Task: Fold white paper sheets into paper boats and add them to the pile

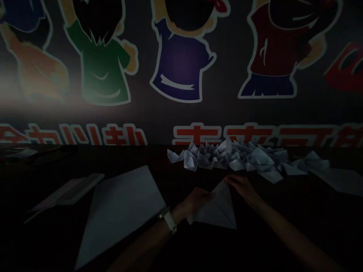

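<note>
A partly folded sheet of white paper is held between my two hands above the dark table, its crease lines showing faintly. My left hand, with a pale watch at the wrist, grips the paper along its left edge. At the top corner, the fingers of my right hand pinch the paper. A large flat white sheet lies just left of my left wrist. Beyond my hands rests a heap of folded paper boats. Dim light hides the finer finger detail.
Further left lies a pale flat item, perhaps a packet. More white paper sits at the right, and papers lie at the far left. Behind the table stands a wall with cartoon figures and red characters.
</note>
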Demonstrator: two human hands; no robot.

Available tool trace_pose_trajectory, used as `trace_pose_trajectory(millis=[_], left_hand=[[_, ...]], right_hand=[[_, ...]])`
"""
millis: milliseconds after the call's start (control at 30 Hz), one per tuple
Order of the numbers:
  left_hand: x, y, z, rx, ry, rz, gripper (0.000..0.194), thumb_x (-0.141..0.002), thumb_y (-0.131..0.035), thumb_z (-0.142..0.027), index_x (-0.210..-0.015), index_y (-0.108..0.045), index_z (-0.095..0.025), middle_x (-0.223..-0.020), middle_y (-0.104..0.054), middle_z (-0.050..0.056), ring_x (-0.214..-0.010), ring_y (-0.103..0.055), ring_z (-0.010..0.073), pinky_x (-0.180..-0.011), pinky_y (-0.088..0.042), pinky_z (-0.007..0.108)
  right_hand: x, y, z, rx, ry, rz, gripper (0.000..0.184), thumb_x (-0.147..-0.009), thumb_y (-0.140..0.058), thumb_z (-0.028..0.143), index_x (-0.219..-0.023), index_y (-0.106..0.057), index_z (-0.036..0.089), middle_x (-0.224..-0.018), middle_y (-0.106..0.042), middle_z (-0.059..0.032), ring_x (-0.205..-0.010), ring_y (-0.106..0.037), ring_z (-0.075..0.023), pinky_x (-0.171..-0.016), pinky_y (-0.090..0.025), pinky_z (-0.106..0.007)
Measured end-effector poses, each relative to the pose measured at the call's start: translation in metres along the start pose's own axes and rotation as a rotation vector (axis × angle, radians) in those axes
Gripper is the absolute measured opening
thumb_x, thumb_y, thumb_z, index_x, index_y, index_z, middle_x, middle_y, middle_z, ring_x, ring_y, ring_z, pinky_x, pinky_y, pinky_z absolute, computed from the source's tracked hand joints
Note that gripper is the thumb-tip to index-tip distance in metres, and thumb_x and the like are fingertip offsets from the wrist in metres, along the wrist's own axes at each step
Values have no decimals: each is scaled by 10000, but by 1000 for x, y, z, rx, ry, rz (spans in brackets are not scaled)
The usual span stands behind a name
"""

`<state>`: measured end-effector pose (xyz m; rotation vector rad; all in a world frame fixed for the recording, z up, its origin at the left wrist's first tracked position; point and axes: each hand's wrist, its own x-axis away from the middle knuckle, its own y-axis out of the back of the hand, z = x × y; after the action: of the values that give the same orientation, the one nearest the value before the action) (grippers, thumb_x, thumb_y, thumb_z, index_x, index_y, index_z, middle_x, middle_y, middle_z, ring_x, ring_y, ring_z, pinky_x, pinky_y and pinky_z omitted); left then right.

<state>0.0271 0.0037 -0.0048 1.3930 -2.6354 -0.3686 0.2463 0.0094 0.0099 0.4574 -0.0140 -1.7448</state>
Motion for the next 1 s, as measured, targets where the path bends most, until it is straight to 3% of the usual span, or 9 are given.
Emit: trace_pose_trajectory(millis=[100, 233, 333, 400, 467, 633, 733, 900, 1000], left_hand=[[0, 7, -2, -24, 6, -14, 505, -655, -572, -601, -492, -509, -127, -426, -333, -66, -413, -225, 47, -407, -130, 220], [0, 19, -8, 44, 62, -59, 440, -626, -633, -540, -567, -614, -105, -440, -470, -36, -401, -353, 59, -405, -220, 196], [-3, 28, -11, 193, 64, -187, 401, -587, -686, -492, -625, -647, -95, -527, -588, 18, -461, -506, 106, -451, -349, 205], [-6, 35, -11, 295, 25, -333, 382, -563, -714, -465, -626, -646, -94, -562, -619, 38, -504, -557, 129, -496, -407, 225], [-9, 42, -9, 383, -48, -497, 369, -537, -738, -448, -593, -634, -99, -534, -606, 22, -497, -555, 125, -503, -417, 227], [-13, 63, -4, 645, -214, -762, 344, -566, -743, -424, -580, -624, -102, -476, -558, -23, -452, -493, 84, -470, -370, 199], [-13, 68, -9, 779, -247, -724, 379, -701, -631, -477, -777, -661, -107, -660, -658, 45, -616, -594, 138, -583, -438, 235], [-11, 62, -19, 1094, -202, -335, 520, -788, -477, -567, -990, -623, -111, -907, -678, 123, -860, -621, 233, -777, -465, 346], [-11, 59, -22, 1155, -188, -272, 495, -783, -492, -552, -982, -619, -116, -896, -678, 114, -852, -622, 246, -783, -467, 363]], right_hand=[[-4, 4, -6, 26, 50, -32, 268, -613, -638, 467, -673, -711, 216, -711, -705, -32, -744, -614, -259, -726, -450, -371], [-15, 16, -19, -20, 57, -226, 311, -571, -664, 499, -684, -700, 212, -721, -704, -35, -758, -613, -264, -749, -447, -383], [-21, 23, -25, -151, 24, -352, 330, -549, -687, 496, -686, -686, 196, -723, -699, -33, -746, -615, -252, -727, -455, -378], [-20, 24, -24, -257, -44, -352, 326, -535, -707, 477, -682, -673, 188, -695, -691, -32, -693, -619, -237, -666, -465, -362], [-16, 23, -17, -337, -148, -225, 305, -547, -717, 452, -677, -661, 182, -665, -683, -34, -633, -622, -218, -595, -464, -337], [5, 11, 2, -379, -330, 422, 240, -641, -698, 388, -717, -626, 172, -732, -701, -63, -680, -658, -201, -588, -460, -287], [15, -6, 1, -430, -363, 538, 257, -641, -709, 376, -718, -585, 163, -730, -696, -62, -674, -654, -184, -601, -458, -281], [22, -38, -16, -616, -392, 406, 301, -584, -745, 390, -700, -572, 173, -603, -622, 1, -553, -585, -129, -556, -436, -258], [28, -49, -20, -662, -416, 399, 299, -584, -744, 393, -713, -570, 188, -625, -609, 11, -572, -576, -120, -583, -442, -251]])
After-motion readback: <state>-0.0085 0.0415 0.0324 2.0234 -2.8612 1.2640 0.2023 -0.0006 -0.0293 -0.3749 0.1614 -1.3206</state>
